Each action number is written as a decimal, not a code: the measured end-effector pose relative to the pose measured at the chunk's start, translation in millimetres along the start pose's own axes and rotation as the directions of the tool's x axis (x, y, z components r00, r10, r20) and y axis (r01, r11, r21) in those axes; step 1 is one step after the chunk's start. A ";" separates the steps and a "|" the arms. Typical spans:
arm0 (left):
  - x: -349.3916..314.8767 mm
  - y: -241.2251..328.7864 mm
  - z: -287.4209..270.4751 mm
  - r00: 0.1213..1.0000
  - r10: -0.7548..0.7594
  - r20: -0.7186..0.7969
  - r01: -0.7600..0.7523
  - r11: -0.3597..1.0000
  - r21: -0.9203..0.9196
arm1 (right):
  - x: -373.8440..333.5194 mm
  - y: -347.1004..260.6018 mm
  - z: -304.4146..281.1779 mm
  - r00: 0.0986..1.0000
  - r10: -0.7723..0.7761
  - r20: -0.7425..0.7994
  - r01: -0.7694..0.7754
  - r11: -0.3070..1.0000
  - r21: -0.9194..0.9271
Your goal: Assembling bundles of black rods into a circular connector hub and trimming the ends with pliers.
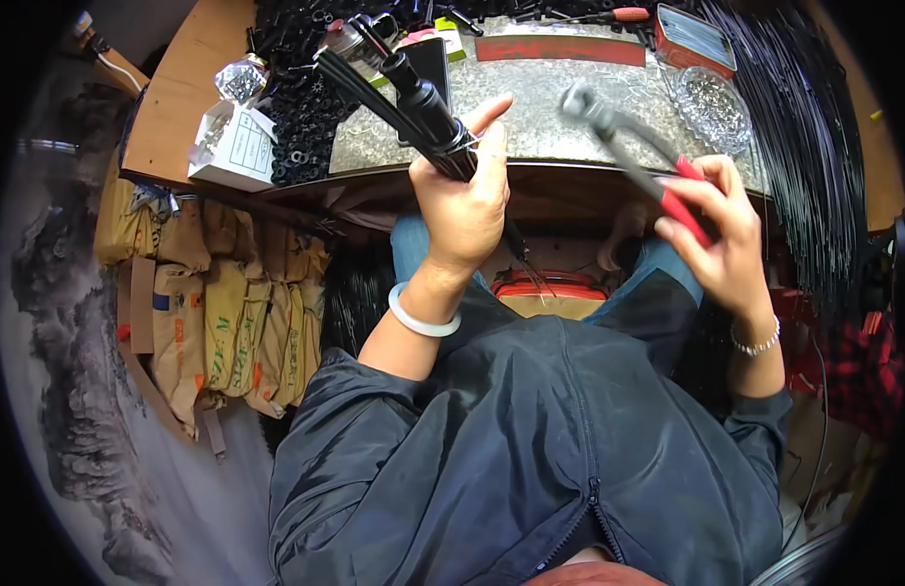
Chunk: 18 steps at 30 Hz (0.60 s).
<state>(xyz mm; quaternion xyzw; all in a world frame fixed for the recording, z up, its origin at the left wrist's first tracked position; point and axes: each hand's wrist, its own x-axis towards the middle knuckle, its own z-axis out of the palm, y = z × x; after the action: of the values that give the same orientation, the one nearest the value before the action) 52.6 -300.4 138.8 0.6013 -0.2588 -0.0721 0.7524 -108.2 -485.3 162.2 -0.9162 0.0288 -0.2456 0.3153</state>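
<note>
My left hand point(460, 210) is wrapped round a folded black umbrella frame point(425, 109), raised in front of the workbench edge. Its dark ribs and thick black sleeve point up and to the left; the thin lower end with fine wires shows below my hand. A bit of thin wire crosses near my left thumb. On the right, my right hand point(721, 225) grips end-cutting pincers point(623, 135) by their red handles. The handles are spread apart, and the steel head, slightly blurred, is over the metal plate, apart from the frame.
The worn metal plate point(540, 117) lies on the bench, with a red strip point(560, 49) at its back. Black small parts point(306, 127) heap at left beside a white box point(235, 146). A glass dish point(711, 109), a red tin point(694, 41) and long black rods point(804, 127) stand right.
</note>
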 end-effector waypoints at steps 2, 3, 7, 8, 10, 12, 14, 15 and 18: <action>0.4 2.9 2.6 0.998 -0.050 -0.044 0.049 0.999 -0.021 | -0.1 -23.1 -7.3 0.994 -0.097 0.043 0.105 0.953 -0.283; 0.5 5.0 4.9 0.992 -0.098 -0.082 0.094 0.994 -0.050 | 2.0 -32.1 -8.8 0.985 -0.175 0.015 0.167 0.912 -0.375; 1.2 -0.6 4.2 0.996 -0.073 -0.041 0.070 0.995 -0.078 | 5.3 -44.5 -8.6 0.961 -0.277 -0.016 0.231 0.829 -0.509; 1.2 -1.4 4.1 0.998 -0.055 -0.040 0.051 0.994 -0.101 | 5.4 -45.3 -7.9 0.957 -0.288 -0.019 0.235 0.816 -0.528; 1.4 -3.9 3.5 0.999 -0.038 -0.039 0.032 0.992 -0.125 | 4.4 -46.8 -6.1 0.955 -0.295 -0.006 0.247 0.809 -0.534; 2.0 -4.9 1.8 1.000 -0.026 0.001 0.026 0.998 -0.049 | 3.0 -47.2 -4.1 0.953 -0.303 0.007 0.259 0.802 -0.538; 1.1 -3.8 1.3 0.999 -0.034 0.003 0.034 0.998 -0.050 | 1.3 -46.4 -1.1 0.952 -0.305 0.008 0.257 0.787 -0.561; 0.2 -2.5 1.2 0.999 -0.043 0.004 0.043 0.998 -0.051 | 0.4 -46.9 -1.0 0.953 -0.304 0.009 0.257 0.787 -0.561; -0.1 0.4 2.9 0.999 -0.048 0.004 0.048 0.996 -0.071 | -1.2 -47.7 -1.9 0.943 -0.333 0.002 0.267 0.753 -0.602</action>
<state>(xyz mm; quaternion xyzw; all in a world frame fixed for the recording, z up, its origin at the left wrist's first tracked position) 51.1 -302.8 139.5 0.5802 -0.2425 -0.1001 0.7711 -115.0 -448.0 191.2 -0.9466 -0.0269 -0.3196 -0.0330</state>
